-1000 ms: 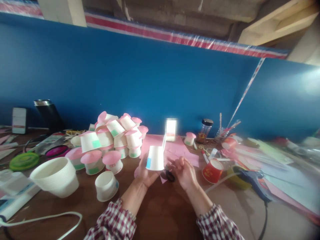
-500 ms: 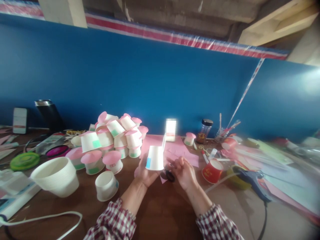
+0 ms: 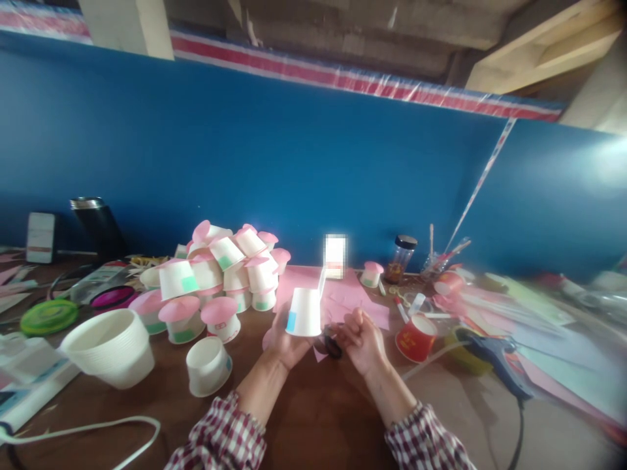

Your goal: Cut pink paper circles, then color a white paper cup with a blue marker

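Observation:
My left hand (image 3: 289, 346) is closed around a white paper cup (image 3: 306, 312), turned bottom up, with a blue patch low on its side. A thin white strip (image 3: 322, 284) stands up at the cup's right edge; whether it is joined to the cup I cannot tell. To the right of the cup, my right hand (image 3: 363, 343) has its fingers curled together, apart from the cup. What its fingertips hold, if anything, is too small to make out. Black scissors handles (image 3: 333, 346) lie between the two hands, beside a pink paper scrap (image 3: 319, 356).
Several pink-topped cups (image 3: 220, 311) are piled at left. Nearer are stacked white bowls (image 3: 110, 346) and a single cup (image 3: 208, 365). Pink sheets (image 3: 350, 294) lie behind my hands. A red cup (image 3: 417, 338) and a corded glue gun (image 3: 504, 359) are at right.
Almost nothing differs. The fingers of my right hand have shifted slightly and curl in a little more; the cup stays in my left hand.

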